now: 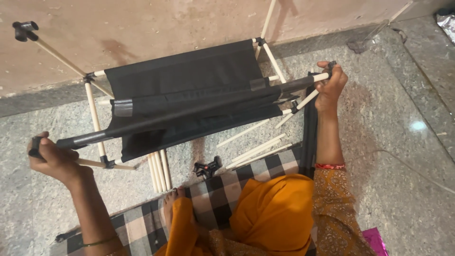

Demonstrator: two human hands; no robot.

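At the left of the frame, the left hand (52, 159) is curling tight around the end of a rod (189, 110) sleeved in black fabric (189, 78). At the upper right, the right hand (332, 85) is clenching the rod's other end, fingers fully wrapped. The rod is spanning the middle of the frame, above the rack (95, 118). Loose sticks (159, 170) and black connectors (206, 168) are lying on the floor (403, 142) near the checked mat (213, 189).
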